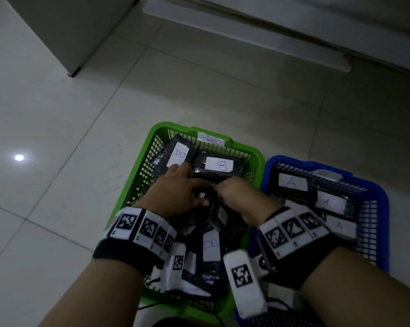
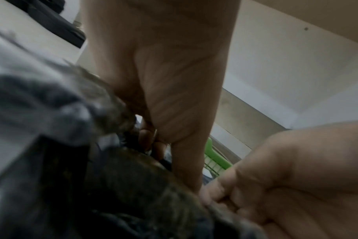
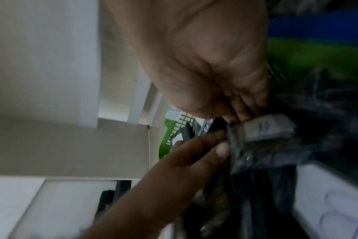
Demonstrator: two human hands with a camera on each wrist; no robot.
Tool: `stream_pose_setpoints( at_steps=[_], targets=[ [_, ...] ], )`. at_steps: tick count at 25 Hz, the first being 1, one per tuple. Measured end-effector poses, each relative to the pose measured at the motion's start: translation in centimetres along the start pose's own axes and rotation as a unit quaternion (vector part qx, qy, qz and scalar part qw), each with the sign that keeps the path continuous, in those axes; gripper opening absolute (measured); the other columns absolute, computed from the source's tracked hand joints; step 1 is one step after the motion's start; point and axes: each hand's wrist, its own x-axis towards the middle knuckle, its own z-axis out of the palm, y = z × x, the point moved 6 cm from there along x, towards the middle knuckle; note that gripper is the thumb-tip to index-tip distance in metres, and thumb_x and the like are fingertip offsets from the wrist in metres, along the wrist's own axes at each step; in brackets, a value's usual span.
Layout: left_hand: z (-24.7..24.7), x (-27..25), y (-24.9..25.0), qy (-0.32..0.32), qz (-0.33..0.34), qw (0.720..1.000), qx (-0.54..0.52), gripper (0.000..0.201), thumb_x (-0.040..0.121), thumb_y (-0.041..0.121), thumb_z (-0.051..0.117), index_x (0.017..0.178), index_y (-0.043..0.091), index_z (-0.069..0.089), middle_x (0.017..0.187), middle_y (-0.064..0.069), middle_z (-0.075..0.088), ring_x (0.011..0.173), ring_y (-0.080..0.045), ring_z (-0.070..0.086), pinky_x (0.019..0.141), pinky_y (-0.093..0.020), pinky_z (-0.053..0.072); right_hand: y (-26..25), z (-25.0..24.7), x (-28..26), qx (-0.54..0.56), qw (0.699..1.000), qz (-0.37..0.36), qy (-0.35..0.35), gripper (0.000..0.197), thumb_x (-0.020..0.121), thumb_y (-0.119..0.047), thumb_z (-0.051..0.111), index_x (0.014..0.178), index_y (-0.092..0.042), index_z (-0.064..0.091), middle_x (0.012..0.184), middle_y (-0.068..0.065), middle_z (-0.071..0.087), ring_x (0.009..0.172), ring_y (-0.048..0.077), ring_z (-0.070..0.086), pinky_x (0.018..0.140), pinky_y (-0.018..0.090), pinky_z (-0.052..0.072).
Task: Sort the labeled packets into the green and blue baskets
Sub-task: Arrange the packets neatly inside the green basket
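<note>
Both wrists hung over the green basket (image 1: 152, 142) as my left hand (image 1: 178, 192) and right hand (image 1: 237, 197) pinched one dark packet (image 3: 262, 145) among the B-labelled ones; I judged its label needed reading next.

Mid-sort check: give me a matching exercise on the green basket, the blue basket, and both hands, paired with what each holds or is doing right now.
Column 1:
1. green basket
2. blue basket
3. left hand
4. right hand

Column 2:
a. holds packets labeled A
b. holds packets labeled B
c. pinches a dark packet over the green basket
d. fingers reach in among the B packets

Pairs: 1-b, 2-a, 3-d, 4-c
</note>
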Motion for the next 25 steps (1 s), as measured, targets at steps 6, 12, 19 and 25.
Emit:
stream_pose_setpoints(
  at_steps=[6, 12, 19, 25],
  targets=[
    [-0.1, -0.9, 0.1, -0.035, 0.023, 0.999, 0.014, 0.040, 0.073, 0.067, 0.058, 0.095, 0.034, 0.059, 0.122, 0.011, 0.044, 0.116, -0.019, 0.035, 0.095, -0.040, 0.040, -0.6, 0.4, -3.3, -0.347, 0.923, -0.094, -0.138, 0.060, 0.081, -0.018, 0.070, 0.135, -0.015, 0.043, 0.118, 0.007, 0.057, 0.101, 0.023, 0.056, 0.069, 0.024, 0.044],
    [0.2, -2.3, -0.5, -0.049, 0.043, 0.997, 0.028, 0.041, 0.082, 0.064, 0.049, 0.117, 0.042, 0.054, 0.127, 0.017, 0.048, 0.126, -0.018, 0.031, 0.103, -0.043, 0.031, -1.2, -2.7, -3.1, -0.194, 0.968, -0.132, 0.093, 0.028, 0.087, -0.015, 0.064, 0.115, -0.014, 0.058, 0.116, 0.007, 0.058, 0.096, 0.020, 0.056, 0.076, 0.026, 0.042],
    [0.1, -3.5, -0.4, -0.064, 0.034, 0.996, 0.057, 0.048, 0.077, 0.072, 0.047, 0.109, 0.041, 0.061, 0.135, 0.017, 0.034, 0.128, -0.019, 0.024, 0.107, -0.044, 0.023, -0.4, -1.3, -0.9, -0.094, 0.982, -0.116, 0.116, 0.024, 0.087, -0.026, 0.065, 0.092, -0.003, 0.066, 0.089, 0.018, 0.068, 0.078, 0.032, 0.066, 0.071, 0.038, 0.056],
    [0.2, -3.9, -0.4, 0.000, -0.002, 1.000, 0.018, 0.039, 0.082, 0.065, 0.047, 0.107, 0.039, 0.061, 0.131, 0.020, 0.041, 0.124, -0.017, 0.034, 0.103, -0.041, 0.028, -2.3, -1.9, -0.3, 0.061, 0.967, -0.164, 0.184, 0.021, 0.091, -0.024, 0.060, 0.106, -0.021, 0.047, 0.089, 0.003, 0.062, 0.067, 0.030, 0.066, 0.061, 0.045, 0.058]
  ],
)
